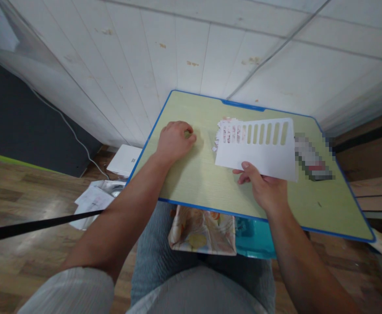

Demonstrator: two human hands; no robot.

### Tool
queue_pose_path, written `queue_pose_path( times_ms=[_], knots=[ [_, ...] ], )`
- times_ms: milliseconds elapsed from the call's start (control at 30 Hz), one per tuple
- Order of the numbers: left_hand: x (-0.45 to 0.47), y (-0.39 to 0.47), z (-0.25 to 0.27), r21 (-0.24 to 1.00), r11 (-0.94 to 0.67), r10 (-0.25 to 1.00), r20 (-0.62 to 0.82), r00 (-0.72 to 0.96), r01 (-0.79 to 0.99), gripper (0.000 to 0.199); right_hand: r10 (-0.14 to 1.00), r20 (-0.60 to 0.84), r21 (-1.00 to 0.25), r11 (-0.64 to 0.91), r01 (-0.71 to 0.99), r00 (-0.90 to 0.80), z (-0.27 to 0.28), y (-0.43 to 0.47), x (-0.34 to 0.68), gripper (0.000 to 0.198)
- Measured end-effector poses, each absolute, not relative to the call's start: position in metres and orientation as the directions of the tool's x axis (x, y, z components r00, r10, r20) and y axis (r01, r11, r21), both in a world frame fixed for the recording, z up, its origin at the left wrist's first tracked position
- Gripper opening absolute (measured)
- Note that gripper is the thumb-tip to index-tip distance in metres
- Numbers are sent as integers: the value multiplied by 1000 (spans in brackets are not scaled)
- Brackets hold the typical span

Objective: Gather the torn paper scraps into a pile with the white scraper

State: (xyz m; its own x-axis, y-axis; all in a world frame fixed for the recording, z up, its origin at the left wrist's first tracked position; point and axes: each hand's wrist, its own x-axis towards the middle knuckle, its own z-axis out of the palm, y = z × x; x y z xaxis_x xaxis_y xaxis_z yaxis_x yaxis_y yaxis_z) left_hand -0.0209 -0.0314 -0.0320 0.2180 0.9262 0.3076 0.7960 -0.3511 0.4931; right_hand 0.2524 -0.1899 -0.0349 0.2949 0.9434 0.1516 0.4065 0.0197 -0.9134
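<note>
Head view: right hand (265, 188) pinching near edge of white slotted sheet (259, 150) above worktop (197, 174), liable to sag onto paper scraps (225, 131) beyond grip; left hand (174, 140) fisted, contents hidden.

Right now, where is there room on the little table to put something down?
Bare table lies between the left hand and the slotted white sheet, and along the near blue edge. Crowded: the far right, with paper pieces and a blurred object.

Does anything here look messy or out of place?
Yes. Loose papers lie scattered on the floor left of the table. The white sheet in the right hand has a row of slots cut out.
</note>
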Motion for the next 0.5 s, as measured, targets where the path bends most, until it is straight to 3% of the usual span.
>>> queue_pose_path(
  times_ms=[233, 500],
  knots=[
    [-21, -31, -31, 491, -355, 925, 309, 222, 795, 21, 941, 145, -903, 0, 430, 305, -25, -216, 258, 47],
    [-21, -28, -33, 499, -358, 926, 301, 229, 789, 22, 966, 178, -908, 88, 409, 186, -10, -241, 258, 42]
  ],
)
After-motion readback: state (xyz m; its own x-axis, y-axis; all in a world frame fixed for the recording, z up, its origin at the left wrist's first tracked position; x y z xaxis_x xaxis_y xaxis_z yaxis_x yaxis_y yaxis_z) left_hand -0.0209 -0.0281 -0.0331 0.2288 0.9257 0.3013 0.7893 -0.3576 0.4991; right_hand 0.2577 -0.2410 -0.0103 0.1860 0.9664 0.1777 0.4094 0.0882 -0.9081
